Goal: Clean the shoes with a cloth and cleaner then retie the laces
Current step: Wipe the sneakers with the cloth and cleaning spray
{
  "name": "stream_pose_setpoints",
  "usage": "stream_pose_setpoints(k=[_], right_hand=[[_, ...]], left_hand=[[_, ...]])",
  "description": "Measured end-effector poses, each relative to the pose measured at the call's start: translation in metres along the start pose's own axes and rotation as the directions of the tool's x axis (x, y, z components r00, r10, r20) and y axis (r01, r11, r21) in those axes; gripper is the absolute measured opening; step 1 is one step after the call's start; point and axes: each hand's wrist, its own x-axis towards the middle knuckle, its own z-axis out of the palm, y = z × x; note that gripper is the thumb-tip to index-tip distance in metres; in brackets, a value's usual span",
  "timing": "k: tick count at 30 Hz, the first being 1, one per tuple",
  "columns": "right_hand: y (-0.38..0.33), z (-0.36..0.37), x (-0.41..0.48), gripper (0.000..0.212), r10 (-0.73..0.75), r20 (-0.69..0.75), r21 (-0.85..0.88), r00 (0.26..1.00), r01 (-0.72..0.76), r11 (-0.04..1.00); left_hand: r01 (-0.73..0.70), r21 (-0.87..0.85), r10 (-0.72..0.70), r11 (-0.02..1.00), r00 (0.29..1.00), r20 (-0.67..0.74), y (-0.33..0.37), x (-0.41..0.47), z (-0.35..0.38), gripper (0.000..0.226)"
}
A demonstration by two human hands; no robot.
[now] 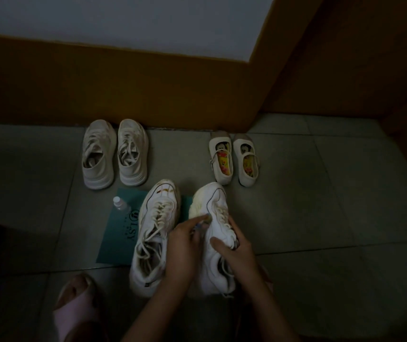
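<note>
Two white lace-up sneakers lie on the floor tiles in front of me. The left sneaker [155, 233] rests on a teal sheet [116, 240]; its toe is stained and its laces are loose. The right sneaker [213, 201] is tilted onto its side, yellowish sole edge facing left. My right hand [234, 250] grips it across the laces and tongue. My left hand [185, 245] has its fingers closed on a small pale cloth [201, 224], pressed against the shoe's side; the cloth is mostly hidden. A small clear cleaner bottle [121, 206] with a white cap stands on the sheet's far left corner.
A pair of beige sneakers [113, 154] and a pair of small strap shoes [234, 159] stand by the brown skirting at the wall. A brown door frame rises at right. My foot in a pink slipper [79, 307] is at lower left.
</note>
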Motion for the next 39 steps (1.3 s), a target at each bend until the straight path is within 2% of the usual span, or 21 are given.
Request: stream_pose_setpoints(k=[1,2,3,4,5,7,8,10,13,15,17,18,20,21,22,24,25,29,34,36,39], right_hand=[[0.006,0.002,0.0,0.052,-0.057,0.106,-0.059,0.993,0.064,0.996],[0.0,0.002,-0.003,0.047,-0.134,0.067,-0.088,0.989,0.14,0.986],[0.0,0.002,-0.003,0.044,-0.104,0.057,0.032,0.993,0.102,0.994],[0.0,0.0,-0.005,0.046,-0.085,0.088,-0.059,0.992,0.091,0.994],[0.005,0.001,-0.006,0.05,-0.044,0.068,-0.027,0.997,0.046,0.999],[-0.003,-0.006,-0.003,0.05,0.104,-0.055,0.18,0.993,-0.093,0.979],[-0.004,-0.01,-0.001,0.049,0.079,-0.087,0.128,0.993,-0.067,0.99],[-0.001,-0.008,-0.001,0.052,0.024,-0.081,0.071,0.996,-0.018,0.997],[-0.001,-0.007,0.001,0.056,0.02,-0.047,0.038,0.999,-0.018,0.999],[0.002,-0.007,0.002,0.059,-0.001,-0.057,-0.067,0.998,-0.003,0.998],[0.002,-0.004,0.0,0.057,0.003,-0.071,-0.089,0.997,-0.009,0.996],[0.009,0.002,0.0,0.054,-0.049,-0.007,-0.067,0.999,0.048,0.997],[0.003,-0.001,-0.003,0.05,-0.093,-0.049,0.038,0.994,0.095,0.995],[0.009,0.001,-0.004,0.053,-0.104,0.03,-0.049,0.994,0.106,0.993],[0.013,0.006,-0.002,0.056,-0.041,0.024,-0.009,0.999,0.041,0.999],[0.008,0.005,0.002,0.059,0.157,-0.142,0.274,0.977,-0.114,0.955],[0.004,0.001,0.0,0.061,0.143,-0.199,0.246,0.969,-0.092,0.965],[0.0,-0.004,0.0,0.065,0.157,-0.103,0.244,0.982,-0.128,0.961],[0.0,-0.006,0.001,0.057,0.174,-0.11,0.226,0.979,-0.146,0.963],[-0.004,-0.004,0.0,0.057,0.177,-0.03,0.222,0.984,-0.166,0.961],[-0.004,-0.007,0.0,0.05,0.152,-0.092,0.238,0.984,-0.126,0.963]], left_hand=[[-0.014,-0.034,0.013,0.999,1.0,-0.022,0.004,0.009,-0.001,0.018],[-0.018,-0.042,0.017,0.999,0.999,-0.039,0.013,0.021,-0.003,0.018],[-0.045,-0.051,0.04,0.998,0.996,-0.079,0.018,0.037,-0.004,0.018],[-0.034,-0.033,0.031,0.999,0.995,-0.091,0.026,0.052,-0.004,0.019],[-0.046,0.003,0.046,0.999,0.995,-0.087,0.029,0.068,-0.002,0.02],[-0.035,0.128,0.042,0.991,0.998,-0.047,0.027,0.087,0.005,0.021],[-0.025,0.189,0.029,0.982,0.999,-0.022,0.028,0.09,0.009,0.021],[-0.012,0.2,0.016,0.98,1.0,-0.018,0.016,0.088,0.017,0.025],[-0.021,0.173,0.04,0.985,0.993,-0.108,-0.002,0.08,0.023,0.03],[-0.003,0.143,0.023,0.99,0.99,-0.136,-0.003,0.074,0.022,0.025],[-0.003,0.087,0.018,0.996,0.984,-0.179,0.001,0.065,0.019,0.026],[0.005,0.072,0.008,0.997,0.982,-0.189,0.004,0.059,0.017,0.027],[0.017,0.066,-0.004,0.998,0.982,-0.19,0.002,0.049,0.017,0.025],[0.028,0.057,-0.016,0.998,0.981,-0.193,-0.001,0.043,0.017,0.023],[0.042,0.055,-0.03,0.998,0.98,-0.196,-0.002,0.036,0.016,0.021],[0.042,0.096,-0.023,0.994,0.981,-0.194,-0.006,0.019,0.016,0.016],[0.031,0.118,-0.008,0.993,0.982,-0.19,-0.008,0.01,0.016,0.013],[0.057,0.105,-0.039,0.993,0.986,-0.16,-0.011,-0.015,0.019,0.005],[0.085,0.078,-0.074,0.993,0.988,-0.134,0.002,-0.019,0.009,0.006],[0.038,0.094,-0.022,0.995,0.985,-0.169,0.01,-0.005,0.003,0.013],[0.031,0.082,-0.009,0.996,0.966,-0.259,0.021,0.039,0.004,0.019]])
